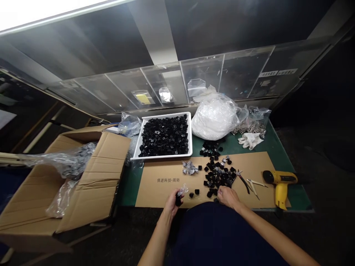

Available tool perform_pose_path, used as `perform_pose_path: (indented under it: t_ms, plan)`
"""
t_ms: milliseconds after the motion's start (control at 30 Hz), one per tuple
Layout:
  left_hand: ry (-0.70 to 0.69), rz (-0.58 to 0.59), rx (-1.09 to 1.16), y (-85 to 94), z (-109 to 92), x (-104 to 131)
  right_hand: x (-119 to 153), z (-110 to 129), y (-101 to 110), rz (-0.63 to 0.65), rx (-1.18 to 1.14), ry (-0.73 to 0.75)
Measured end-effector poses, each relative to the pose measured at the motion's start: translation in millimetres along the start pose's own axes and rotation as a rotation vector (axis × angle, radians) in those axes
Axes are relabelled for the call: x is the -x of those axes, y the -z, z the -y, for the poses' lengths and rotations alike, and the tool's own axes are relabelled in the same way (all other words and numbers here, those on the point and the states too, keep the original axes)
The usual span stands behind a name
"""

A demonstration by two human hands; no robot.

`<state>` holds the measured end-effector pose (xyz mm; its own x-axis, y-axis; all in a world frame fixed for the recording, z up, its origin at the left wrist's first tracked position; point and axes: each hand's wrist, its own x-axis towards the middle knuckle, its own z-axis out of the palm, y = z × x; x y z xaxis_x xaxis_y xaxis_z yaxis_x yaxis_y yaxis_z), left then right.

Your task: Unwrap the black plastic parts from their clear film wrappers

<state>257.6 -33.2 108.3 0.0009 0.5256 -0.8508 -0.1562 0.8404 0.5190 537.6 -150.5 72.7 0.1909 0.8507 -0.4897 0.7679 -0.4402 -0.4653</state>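
My left hand (172, 203) is closed around a small clear plastic bag (183, 190) with a small black part (178, 200) at the palm. Over the near edge of a loose pile of black parts (220, 173), my right hand (227, 196) has its fingers drawn together and pointing down; what they hold is hidden. Two single black parts (196, 191) lie on the cardboard sheet (163, 192) between my hands. Farther back on the sheet sits a cluster of small parts in clear wrapping (190, 168).
A white tray (190, 135) heaped with black parts stands behind. Right of it are a large plastic bag (215, 116), a white glove (251, 140), red-handled pliers (244, 183), white-handled pliers (256, 184) and a yellow heat gun (282, 184). An open cardboard box (94, 184) is at left.
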Motion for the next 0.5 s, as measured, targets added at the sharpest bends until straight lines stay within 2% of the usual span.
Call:
perform_pose_path:
  t_ms: [133, 200, 300, 400, 433, 500]
  plan:
    - [0.024, 0.058, 0.038, -9.6, -0.5, 4.6, -3.0, 17.0, 19.2, -0.061, -0.221, 0.018]
    - [0.038, 0.107, 0.032, -18.9, 1.1, 9.5, -7.6, 34.8, 27.2, -0.014, -0.366, 0.101]
    - [0.058, 0.251, -0.032, -37.6, 7.9, 18.5, -16.5, 64.5, 29.4, 0.115, -0.613, 0.224]
    - [0.060, 0.395, -0.123, -53.6, 17.8, 20.5, -22.9, 79.9, 22.5, 0.154, -0.685, 0.132]
    - [0.050, 0.398, -0.144, -56.7, 21.2, 17.5, -24.0, 79.3, 20.2, 0.126, -0.676, 0.072]
    - [0.013, 0.300, -0.185, -59.3, 27.4, 5.7, -24.4, 70.3, 17.8, 0.031, -0.646, -0.033]
